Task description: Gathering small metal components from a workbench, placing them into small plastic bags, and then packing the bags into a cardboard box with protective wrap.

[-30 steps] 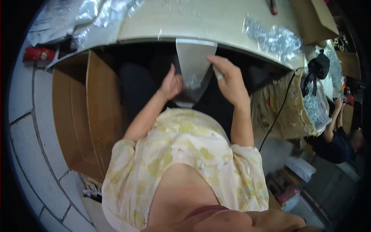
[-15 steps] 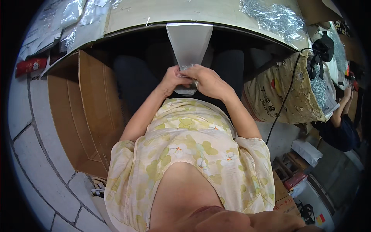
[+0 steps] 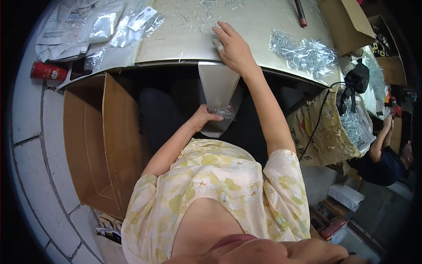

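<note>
A tapered metal chute (image 3: 216,83) slopes down from the table's near edge toward my lap. At its narrow lower end my left hand (image 3: 205,117) is closed on what looks like a small clear plastic bag (image 3: 225,113) with shiny thin metal pieces in it. My right hand (image 3: 235,49) reaches over the tabletop just above the chute's upper end, palm down and fingers stretched. One of its fingers has a pale wrap. Loose thin metal pieces (image 3: 200,17) lie scattered beyond its fingertips. Whether the right hand touches the table is hard to tell.
A heap of metal pieces (image 3: 303,55) lies right on the table (image 3: 169,44); clear bags (image 3: 105,26) lie left. A dark rod (image 3: 300,14) is at the back. An open carton (image 3: 94,145) stands left, a worn sack (image 3: 327,127) right. Another person (image 3: 382,158) works far right.
My right hand has left the chute's lower end and moved forward onto the tabletop, its fingers now stretched. My left hand stays at the chute's lower end. The view has tilted, showing more table.
</note>
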### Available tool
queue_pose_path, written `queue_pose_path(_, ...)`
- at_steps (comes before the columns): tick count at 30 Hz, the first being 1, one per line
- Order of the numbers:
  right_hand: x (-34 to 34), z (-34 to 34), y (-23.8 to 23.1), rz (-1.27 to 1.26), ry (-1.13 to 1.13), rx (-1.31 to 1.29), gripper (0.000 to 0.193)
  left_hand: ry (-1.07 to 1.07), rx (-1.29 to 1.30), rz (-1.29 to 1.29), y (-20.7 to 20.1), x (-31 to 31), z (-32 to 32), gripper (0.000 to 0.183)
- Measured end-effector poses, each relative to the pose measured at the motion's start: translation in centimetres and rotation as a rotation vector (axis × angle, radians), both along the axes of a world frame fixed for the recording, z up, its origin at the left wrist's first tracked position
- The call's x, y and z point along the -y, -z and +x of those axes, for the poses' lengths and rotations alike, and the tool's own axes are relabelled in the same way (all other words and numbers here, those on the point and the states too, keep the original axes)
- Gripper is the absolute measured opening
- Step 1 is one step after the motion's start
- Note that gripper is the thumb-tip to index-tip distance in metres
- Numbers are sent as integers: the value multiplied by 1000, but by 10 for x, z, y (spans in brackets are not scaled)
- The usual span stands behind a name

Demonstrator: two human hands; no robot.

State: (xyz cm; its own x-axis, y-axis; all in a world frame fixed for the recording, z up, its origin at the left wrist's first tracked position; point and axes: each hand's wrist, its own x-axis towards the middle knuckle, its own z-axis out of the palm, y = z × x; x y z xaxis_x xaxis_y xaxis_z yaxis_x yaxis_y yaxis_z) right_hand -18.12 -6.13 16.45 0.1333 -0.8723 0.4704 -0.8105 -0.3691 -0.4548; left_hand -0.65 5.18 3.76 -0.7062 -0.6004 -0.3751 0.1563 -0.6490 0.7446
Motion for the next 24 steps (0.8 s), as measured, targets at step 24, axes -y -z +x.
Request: queue_pose_path(24,-149,9,39,355,-88,315,28,8,-79,-20,20,0,17,50)
